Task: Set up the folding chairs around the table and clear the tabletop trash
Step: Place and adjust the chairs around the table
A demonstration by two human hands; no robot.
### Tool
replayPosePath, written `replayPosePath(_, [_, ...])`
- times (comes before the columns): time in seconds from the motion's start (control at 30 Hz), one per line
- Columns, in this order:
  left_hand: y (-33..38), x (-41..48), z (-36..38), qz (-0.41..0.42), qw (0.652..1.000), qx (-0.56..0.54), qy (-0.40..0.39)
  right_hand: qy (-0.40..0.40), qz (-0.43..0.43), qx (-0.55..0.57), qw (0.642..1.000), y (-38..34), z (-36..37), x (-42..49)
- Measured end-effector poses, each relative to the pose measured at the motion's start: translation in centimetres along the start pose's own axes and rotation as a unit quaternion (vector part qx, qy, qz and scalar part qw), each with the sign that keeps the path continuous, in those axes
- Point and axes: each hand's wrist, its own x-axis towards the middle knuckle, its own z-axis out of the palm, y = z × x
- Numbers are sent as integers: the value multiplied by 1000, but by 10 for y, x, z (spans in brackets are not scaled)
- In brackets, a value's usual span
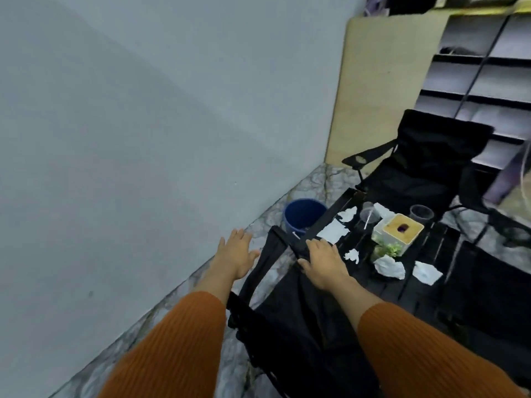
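Observation:
A black folding chair (290,317) stands right below me, partly spread. My right hand (323,261) grips its right armrest by the low black table (402,288). My left hand (234,254) hovers open with fingers apart just left of the chair's left armrest, not touching it. A second black folding chair (422,165) stands unfolded at the table's far side. Crumpled white tissues (389,267) and a flat paper (333,231) lie on the tabletop, with two clear plastic cups (369,212).
A blue bin (303,215) stands on the marble-patterned floor by the grey wall, left of the table. A white tissue box (399,231) and a small green plant (388,249) sit on the table. Shelving (482,76) and a wooden board (382,81) rise behind.

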Motion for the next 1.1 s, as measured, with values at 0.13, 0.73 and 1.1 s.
replayPosePath(0.13, [5, 35, -5, 94, 995, 43, -8, 15, 95, 34, 995, 2, 7, -5])
replayPosePath(0.73, [-110, 55, 55, 225, 890, 130, -374, -139, 421, 204, 873, 1, 124, -250])
replayPosePath(1.1, [-140, 66, 75, 270, 929, -41, -248, 31, 469, 173, 866, 22, 153, -213])
